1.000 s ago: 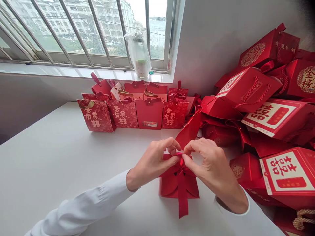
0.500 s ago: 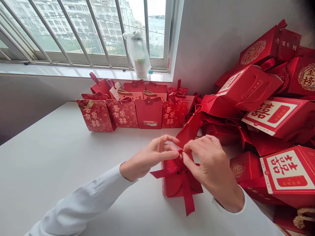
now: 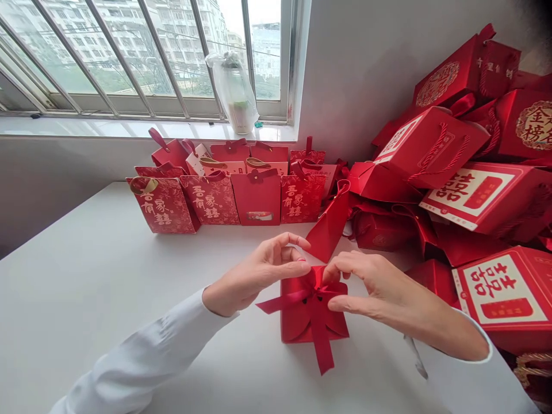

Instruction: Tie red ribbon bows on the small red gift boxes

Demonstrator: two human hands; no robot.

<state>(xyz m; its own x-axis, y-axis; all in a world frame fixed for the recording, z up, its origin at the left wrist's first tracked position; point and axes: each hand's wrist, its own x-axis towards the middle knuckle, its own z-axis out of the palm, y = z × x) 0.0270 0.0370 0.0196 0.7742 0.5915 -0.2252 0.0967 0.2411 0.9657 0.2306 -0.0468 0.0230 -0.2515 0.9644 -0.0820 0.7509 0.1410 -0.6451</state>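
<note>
A small red box (image 3: 297,328) stands on the white table (image 3: 207,345), with a red ribbon (image 3: 321,342) crossing its top and two tails hanging left and down over its front. At the box's upper left is my left hand (image 3: 269,264), fingers curved and apart, with thumb and fingertips near the ribbon. My right hand (image 3: 366,284) is at the box's right side, thumb and fingers spread, its index fingertip at the ribbon's bow. Nothing shows between the fingers of either hand.
Several red gift boxes (image 3: 256,198) stand in rows near the wall. A large heap of red boxes (image 3: 470,195) fills the right side. One red box (image 3: 330,227) leans just behind my hands. A bagged cup (image 3: 238,109) sits on the windowsill (image 3: 172,131).
My right hand has let go of the ribbon, opened and moved slightly right. My left hand's fingertips have parted from the ribbon. The view has shifted a little.
</note>
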